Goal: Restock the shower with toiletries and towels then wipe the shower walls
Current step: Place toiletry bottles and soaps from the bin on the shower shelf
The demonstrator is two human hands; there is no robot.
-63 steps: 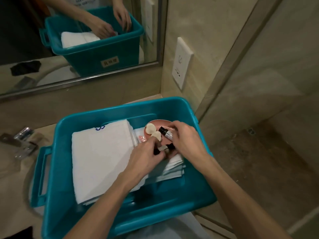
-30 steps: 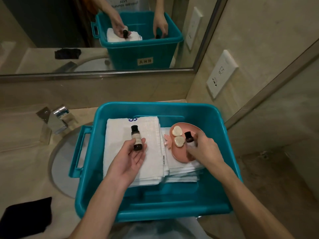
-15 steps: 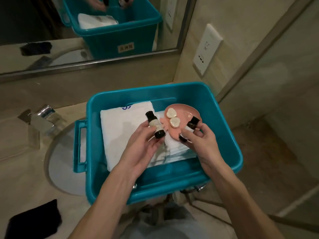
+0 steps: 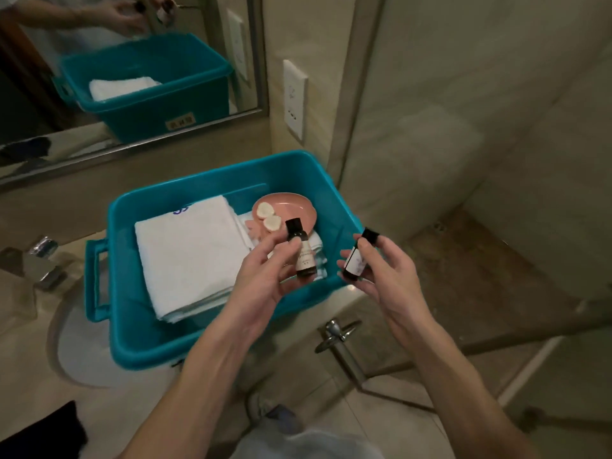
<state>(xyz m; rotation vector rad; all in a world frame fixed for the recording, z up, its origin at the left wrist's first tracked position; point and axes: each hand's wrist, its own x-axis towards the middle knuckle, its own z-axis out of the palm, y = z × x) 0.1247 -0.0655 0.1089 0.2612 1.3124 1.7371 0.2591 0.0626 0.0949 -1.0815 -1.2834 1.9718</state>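
Note:
My left hand [image 4: 261,276] holds a small dark-capped toiletry bottle [image 4: 299,248] above the near right corner of the teal bin [image 4: 132,326]. Just right of the bin's rim, my right hand [image 4: 384,273] pinches a second small bottle [image 4: 357,256]. Inside the bin lie folded white towels [image 4: 188,250] and a pink dish [image 4: 294,210] with two pale round soaps [image 4: 268,215].
The bin sits over a sink on a beige counter, with a chrome tap [image 4: 43,260] to its left. A mirror [image 4: 126,61] hangs behind and a wall socket [image 4: 293,97] beside it. The glass shower door and its handle [image 4: 334,332] stand at right, and a black cloth [image 4: 39,432] at bottom left.
Both hands picked the bottles out of the bin, lifted them and carried them right, toward the shower. My view swung right as well.

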